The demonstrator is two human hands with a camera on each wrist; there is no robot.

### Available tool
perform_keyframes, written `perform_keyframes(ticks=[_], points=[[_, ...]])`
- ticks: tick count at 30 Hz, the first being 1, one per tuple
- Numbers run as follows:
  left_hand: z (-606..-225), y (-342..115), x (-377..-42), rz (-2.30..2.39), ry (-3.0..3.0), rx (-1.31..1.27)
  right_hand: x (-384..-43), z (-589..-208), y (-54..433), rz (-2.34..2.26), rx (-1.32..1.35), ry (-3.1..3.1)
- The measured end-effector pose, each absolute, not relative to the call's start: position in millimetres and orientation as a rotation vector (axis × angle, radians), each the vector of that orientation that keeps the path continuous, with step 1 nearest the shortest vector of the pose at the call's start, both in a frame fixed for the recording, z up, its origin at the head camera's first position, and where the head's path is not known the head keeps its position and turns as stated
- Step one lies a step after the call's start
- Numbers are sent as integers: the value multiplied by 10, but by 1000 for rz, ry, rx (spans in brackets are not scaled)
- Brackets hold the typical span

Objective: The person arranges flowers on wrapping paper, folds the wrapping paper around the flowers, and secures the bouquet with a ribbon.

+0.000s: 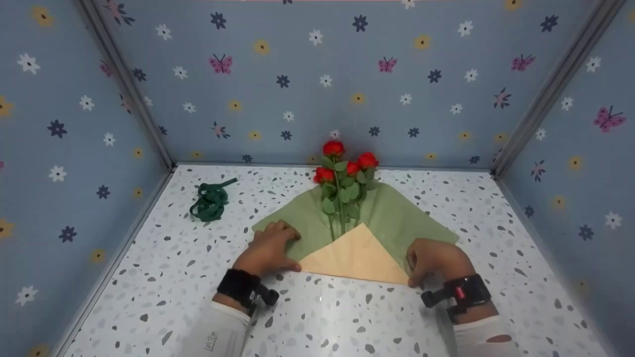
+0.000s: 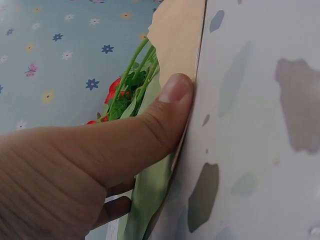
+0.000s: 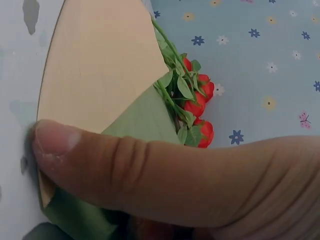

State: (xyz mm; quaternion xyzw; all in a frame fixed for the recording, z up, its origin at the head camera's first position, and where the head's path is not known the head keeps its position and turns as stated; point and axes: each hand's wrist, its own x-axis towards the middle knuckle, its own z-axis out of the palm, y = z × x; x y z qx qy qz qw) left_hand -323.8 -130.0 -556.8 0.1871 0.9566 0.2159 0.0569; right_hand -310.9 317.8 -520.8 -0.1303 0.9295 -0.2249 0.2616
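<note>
Clock centred on the peach flap, head view. Far left, at 10 o'clock, you've got the green ribbon point(image 1: 210, 202), a loose dark tangle on the speckled table point(image 1: 317, 322), one end sticking out toward 2. Middle: your wrapping paper point(image 1: 397, 218), dull green, spread wide, side corners out toward 10 and 3, slightly creased. Your red roses point(image 1: 367, 160) lie on it, blooms at 12 past the paper's top edge, leaves green, stems point(image 1: 341, 213) running down toward 6 and under the peach flap point(image 1: 354, 255). Flap is a triangle, tip at 12, straight fold along 6, reverse colour of the sheet.

Hands. Your left hand point(image 1: 269, 248), at 9: not gripping, fingers loosely spread over the green, thumb out toward 3, its tip pressing the flap's left corner at the fold. Forearm comes in from 7, black band point(image 1: 239, 286) on the wrist. Your right hand point(image 1: 439, 259), at 3: fingers curled, pinching the paper, thumb tip on the flap's right corner by the fold. That forearm comes in from 5, banded too, pale sleeve behind.
</note>
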Motion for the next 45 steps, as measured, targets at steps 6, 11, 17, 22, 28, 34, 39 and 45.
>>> perform_keyframes(ticks=[6, 11, 17, 22, 28, 34, 39, 45], points=[[-5556, -1275, -3230, 657, 2896, 574, -3118, -5193, 3214, -549, -335, 2534], [-5550, -1298, -3239, 622, 2896, 592, -3125, -5189, 3244, -528, -344, 2541], [-5504, -1406, -3237, 599, 2912, 631, -3120, -5213, 3240, -538, -358, 2548], [-5491, -1526, -3247, 610, 2925, 613, -3128, -5216, 3233, -544, -362, 2540], [-5513, -1556, -3261, 605, 2916, 592, -3137, -5231, 3246, -540, -381, 2548], [-5479, -1517, -3255, 575, 2920, 593, -3125, -5251, 3245, -543, -344, 2552], [-5443, -1524, -3252, 610, 2888, 544, -3118, -5224, 3228, -536, -314, 2550], [-5457, -1614, -3332, 707, 2904, 396, -3110, -5155, 3193, -538, -291, 2511]])
